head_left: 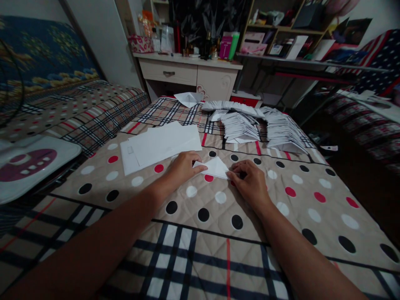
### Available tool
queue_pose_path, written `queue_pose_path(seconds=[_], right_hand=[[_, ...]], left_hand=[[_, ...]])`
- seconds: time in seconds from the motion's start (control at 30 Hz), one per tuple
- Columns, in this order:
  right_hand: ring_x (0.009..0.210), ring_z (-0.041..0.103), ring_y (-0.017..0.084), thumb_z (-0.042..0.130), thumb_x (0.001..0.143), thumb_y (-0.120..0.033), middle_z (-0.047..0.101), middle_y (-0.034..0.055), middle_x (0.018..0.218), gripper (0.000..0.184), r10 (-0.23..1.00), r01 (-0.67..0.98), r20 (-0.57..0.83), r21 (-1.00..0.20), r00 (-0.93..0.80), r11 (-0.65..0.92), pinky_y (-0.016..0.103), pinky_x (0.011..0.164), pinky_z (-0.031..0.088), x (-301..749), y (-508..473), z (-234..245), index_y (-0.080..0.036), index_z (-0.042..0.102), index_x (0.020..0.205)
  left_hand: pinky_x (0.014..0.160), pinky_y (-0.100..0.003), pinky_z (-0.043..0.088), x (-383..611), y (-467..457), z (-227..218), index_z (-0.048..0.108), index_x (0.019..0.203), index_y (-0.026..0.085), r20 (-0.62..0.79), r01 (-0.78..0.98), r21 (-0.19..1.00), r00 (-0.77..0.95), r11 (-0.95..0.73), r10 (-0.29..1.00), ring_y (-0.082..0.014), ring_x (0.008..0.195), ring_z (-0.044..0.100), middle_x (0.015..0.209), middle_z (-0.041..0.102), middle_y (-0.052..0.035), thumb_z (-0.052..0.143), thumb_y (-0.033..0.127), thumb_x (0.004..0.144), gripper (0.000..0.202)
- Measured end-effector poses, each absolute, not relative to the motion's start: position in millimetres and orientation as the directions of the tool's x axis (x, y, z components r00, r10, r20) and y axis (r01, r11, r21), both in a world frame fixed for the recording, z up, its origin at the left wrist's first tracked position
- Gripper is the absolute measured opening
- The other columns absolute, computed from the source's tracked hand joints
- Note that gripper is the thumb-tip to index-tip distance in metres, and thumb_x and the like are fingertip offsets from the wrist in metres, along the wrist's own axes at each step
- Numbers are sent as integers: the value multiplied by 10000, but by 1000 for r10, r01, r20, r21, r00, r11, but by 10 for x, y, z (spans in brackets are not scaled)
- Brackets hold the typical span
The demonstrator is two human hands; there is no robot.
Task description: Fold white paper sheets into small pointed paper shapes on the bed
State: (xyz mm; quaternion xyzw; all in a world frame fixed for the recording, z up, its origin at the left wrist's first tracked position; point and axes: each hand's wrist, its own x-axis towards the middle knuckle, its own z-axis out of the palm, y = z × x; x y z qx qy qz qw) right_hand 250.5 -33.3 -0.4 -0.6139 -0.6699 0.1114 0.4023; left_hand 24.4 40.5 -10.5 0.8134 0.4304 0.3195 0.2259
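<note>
A small folded white paper [215,167] lies on the dotted bedspread [218,208] in front of me. My left hand [183,166] rests on the paper's left corner, with its fingers curled and its thumb pressing the paper down. My right hand [250,181] touches the paper's right corner with pinched fingertips. To the left of my left hand lies a stack of flat white sheets [159,146]. Beyond the hands, rows of folded white papers [259,125] are piled in overlapping lines.
One more folded paper [189,99] lies at the bed's far edge. Behind it stands a white dresser [187,75] crowded with bottles and boxes. A white cushion with a purple pattern [28,164] sits at the left. Shelves and a dark floor gap lie to the right.
</note>
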Motion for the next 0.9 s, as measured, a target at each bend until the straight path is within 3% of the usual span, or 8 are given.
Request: queue_pose_path(seconds=[0.23, 0.33, 0.43, 0.67, 0.77, 0.9], right_hand=[[781, 613, 197, 693, 726, -193, 642, 64, 847, 131, 923, 760, 381, -616, 56, 208, 341, 717, 470, 2507, -323, 12, -178, 607, 628], [738, 592, 197, 698, 706, -200, 634, 48, 811, 93, 938, 772, 323, -626, 123, 114, 339, 677, 454, 2507, -335, 6, -180, 610, 728], [726, 587, 194, 667, 698, -170, 630, 33, 805, 179, 946, 744, 267, -667, 186, 42, 330, 660, 449, 2517, -355, -4, -182, 601, 865], [796, 590, 191, 545, 691, -77, 603, 59, 866, 138, 937, 735, 341, -655, 78, 177, 344, 734, 473, 2558, -396, 19, -181, 629, 725], [851, 606, 199, 518, 708, -72, 599, 79, 925, 184, 938, 692, 340, -694, 68, 201, 354, 761, 496, 2564, -413, 16, -176, 667, 739], [945, 608, 221, 491, 717, -60, 615, 93, 993, 246, 917, 680, 397, -680, 28, 273, 386, 822, 505, 2554, -432, -2, -186, 699, 752]], left_hand=[[606, -240, 414, 248, 399, -107, 678, 783, 160, 322, 568, 630, 429, -529, 844, -121, 689, 563, 857, 673, -26, 769, 265, 735, 147], [583, -238, 401, 247, 385, -109, 643, 796, 169, 316, 595, 631, 391, -499, 865, -113, 653, 539, 824, 657, -6, 790, 268, 706, 199], [577, -240, 404, 234, 350, -89, 607, 841, 186, 292, 614, 647, 349, -452, 891, -115, 639, 531, 793, 637, 13, 790, 260, 701, 242], [786, -308, 483, 124, 305, -49, 679, 830, 217, 318, 620, 607, 383, -497, 867, -157, 868, 592, 970, 613, -11, 685, 132, 777, 100], [857, -337, 481, 88, 316, -58, 705, 811, 216, 385, 603, 547, 435, -581, 814, -180, 967, 577, 1012, 608, -29, 645, 91, 795, 140], [913, -377, 453, 104, 288, -47, 708, 863, 210, 486, 501, 354, 623, -790, 613, -196, 1052, 564, 1052, 669, -27, 548, 22, 823, 250]])
